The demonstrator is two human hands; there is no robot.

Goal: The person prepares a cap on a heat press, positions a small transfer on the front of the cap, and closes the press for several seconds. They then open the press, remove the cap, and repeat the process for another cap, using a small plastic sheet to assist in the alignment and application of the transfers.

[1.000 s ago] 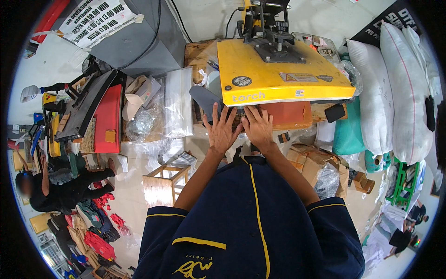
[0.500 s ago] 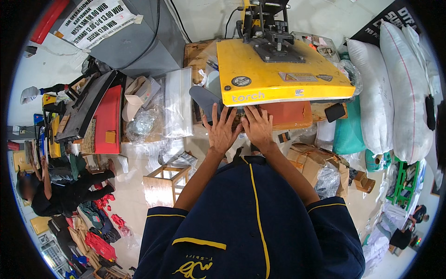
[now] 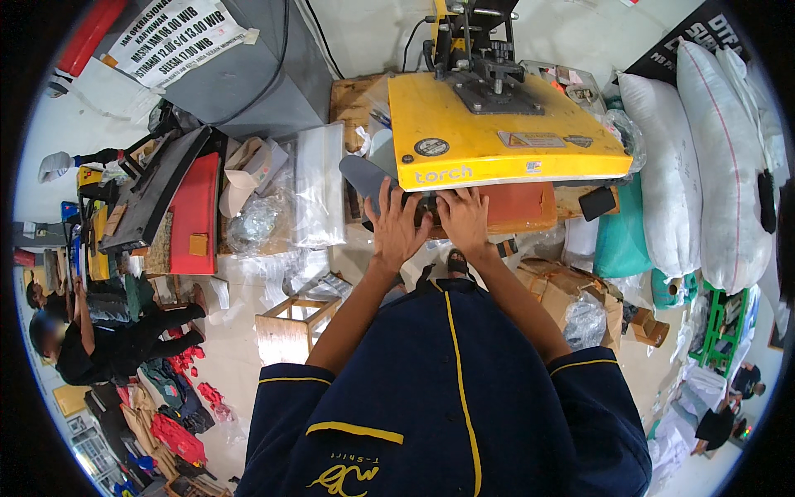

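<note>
A yellow heat press (image 3: pixel 497 141) stands in front of me, its upper plate raised over an orange-red lower pad (image 3: pixel 517 207). My left hand (image 3: pixel 396 228) lies flat with fingers spread at the front edge of the press, just under the yellow plate. My right hand (image 3: pixel 465 219) rests beside it, palm down, fingertips reaching under the plate onto a dark item that is mostly hidden. Neither hand grips anything. My dark blue shirt with yellow trim (image 3: pixel 447 398) fills the lower part of the view.
A second press with a red pad (image 3: pixel 195 211) stands at the left, near clear plastic bags (image 3: pixel 319 182). A small wooden stool (image 3: pixel 290 327) sits on the floor. White sacks (image 3: pixel 712 166) pile up at right. A person in black (image 3: pixel 99 344) sits at far left.
Both hands stay flat at the press edge. The seated person at far left has shifted slightly.
</note>
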